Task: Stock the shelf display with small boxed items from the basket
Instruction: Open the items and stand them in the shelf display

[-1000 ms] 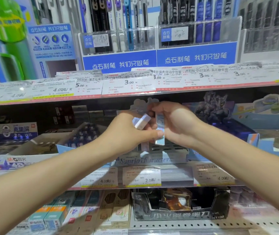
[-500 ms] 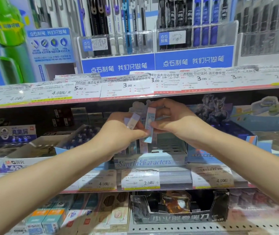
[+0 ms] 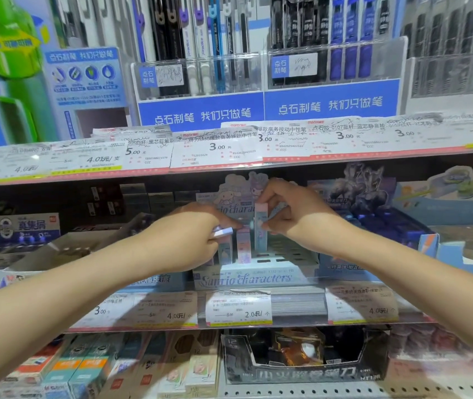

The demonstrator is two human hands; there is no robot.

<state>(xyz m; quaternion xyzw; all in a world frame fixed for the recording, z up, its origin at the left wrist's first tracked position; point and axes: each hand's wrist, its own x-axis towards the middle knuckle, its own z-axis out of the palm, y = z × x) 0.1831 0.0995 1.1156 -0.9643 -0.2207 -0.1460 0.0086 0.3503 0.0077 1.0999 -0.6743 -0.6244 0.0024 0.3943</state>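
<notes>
While reaching into display box point(image 3: 258, 279) at frame centre, right hand point(image 3: 292, 214) pinching upright small box point(image 3: 260, 226) over slots; left hand point(image 3: 189, 237) gripping lilac box point(image 3: 223, 232) beside two standing boxes point(image 3: 242, 246).

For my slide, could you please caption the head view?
Right hand lowers a slim pastel box into the pale-blue cardboard display tray.

A display tray point(image 3: 246, 279) is set at the middle of the centre shelf point(image 3: 258, 323), with open boxes on both sides of it. Three small boxes are stood upright in the tray: box one point(image 3: 225, 250) leftmost, box two point(image 3: 243, 246) beside it, box three point(image 3: 260, 226) rightmost. Pen racks point(image 3: 267, 108) are placed on the shelf above; a knife box point(image 3: 304, 370) is placed below.
</notes>
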